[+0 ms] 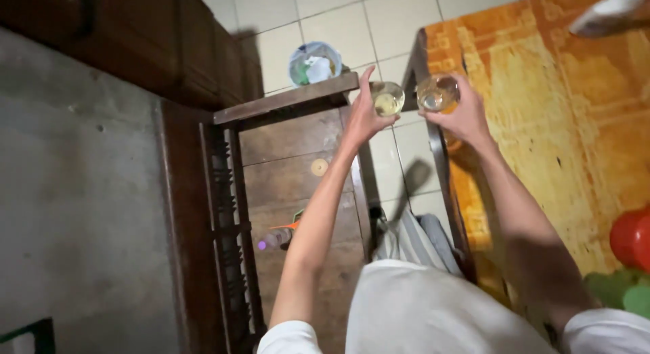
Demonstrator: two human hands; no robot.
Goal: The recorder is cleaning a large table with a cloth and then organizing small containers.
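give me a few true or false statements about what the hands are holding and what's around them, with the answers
1. The left hand holds a small glass with pale yellowish liquid in it. True.
2. The right hand is empty. False: it holds a second glass, with darker amber contents.
3. Both glasses rest on the orange table. False: both are held up in the air, beside the table's edge.
4. A wooden bench stands below the left arm. True.
5. The floor is covered in dark carpet. False: it is laid with pale tiles.
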